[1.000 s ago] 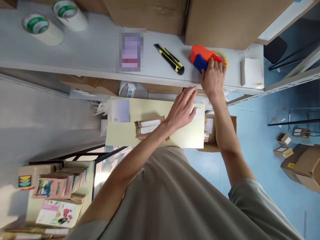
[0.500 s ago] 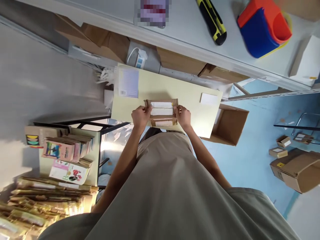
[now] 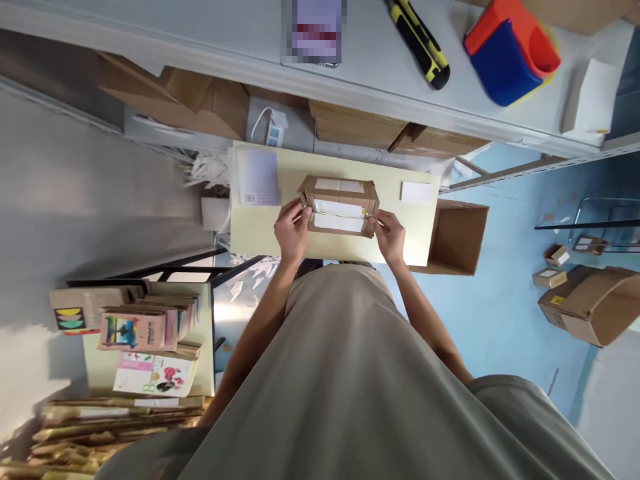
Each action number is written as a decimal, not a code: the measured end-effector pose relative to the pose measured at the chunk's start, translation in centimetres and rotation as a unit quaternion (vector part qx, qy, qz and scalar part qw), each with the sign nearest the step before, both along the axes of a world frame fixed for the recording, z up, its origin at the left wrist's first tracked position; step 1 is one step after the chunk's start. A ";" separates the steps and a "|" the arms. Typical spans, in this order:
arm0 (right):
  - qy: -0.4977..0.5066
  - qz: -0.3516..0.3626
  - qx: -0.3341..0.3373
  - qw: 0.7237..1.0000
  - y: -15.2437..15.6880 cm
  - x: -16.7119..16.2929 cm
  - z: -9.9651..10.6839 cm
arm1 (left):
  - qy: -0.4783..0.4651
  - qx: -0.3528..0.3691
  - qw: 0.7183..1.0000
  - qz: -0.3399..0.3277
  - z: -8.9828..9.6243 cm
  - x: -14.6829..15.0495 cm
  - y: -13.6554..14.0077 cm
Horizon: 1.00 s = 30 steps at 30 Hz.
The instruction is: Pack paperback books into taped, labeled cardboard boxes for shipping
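Note:
Between my two hands is a small brown cardboard box [image 3: 345,206] with white labels or strips on its top and near side. My left hand [image 3: 293,230] pinches its left end, thumb on the near corner. At the right end, the fingers of my right hand [image 3: 389,235] are closed on the edge. The box is over the middle of a pale yellow table [image 3: 260,230]; whether it rests on it I cannot tell. A purple-white printed sheet [image 3: 259,177] lies to the left, and a small white card or label stack [image 3: 416,192] to the right.
Beyond the table runs a grey shelf [image 3: 240,40] with a yellow-black utility knife [image 3: 420,45] and a red-blue holder [image 3: 513,57]. An open carton [image 3: 457,237] stands off the table's right end. Books [image 3: 135,327] are stacked on a side table at left.
The box has tipped so that another labelled face shows on its far side. Both hands appear slightly further right, still at its ends, and the whole view has shifted a little.

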State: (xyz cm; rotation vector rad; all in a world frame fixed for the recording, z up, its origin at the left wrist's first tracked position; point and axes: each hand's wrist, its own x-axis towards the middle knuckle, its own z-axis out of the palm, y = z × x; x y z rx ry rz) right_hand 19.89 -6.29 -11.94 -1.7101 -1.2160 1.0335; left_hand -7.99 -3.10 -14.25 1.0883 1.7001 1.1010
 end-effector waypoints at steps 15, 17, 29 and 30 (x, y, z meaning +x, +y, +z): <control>-0.100 0.041 -0.134 0.985 -4.0 -1.3 -7.8 | -0.023 -0.148 0.987 -0.053 -7.6 -2.8 -2.3; -0.091 0.034 -0.154 0.983 -3.9 -0.6 -7.9 | -0.034 -0.171 0.981 -0.081 -8.1 -4.1 -1.8; 0.010 0.026 -0.118 0.993 1.7 0.8 -5.9 | 0.042 -0.104 0.986 -0.123 -5.9 -3.4 3.3; 0.002 0.024 -0.110 0.994 1.4 0.9 -5.4 | 0.060 -0.090 0.986 -0.129 -5.6 -3.6 3.0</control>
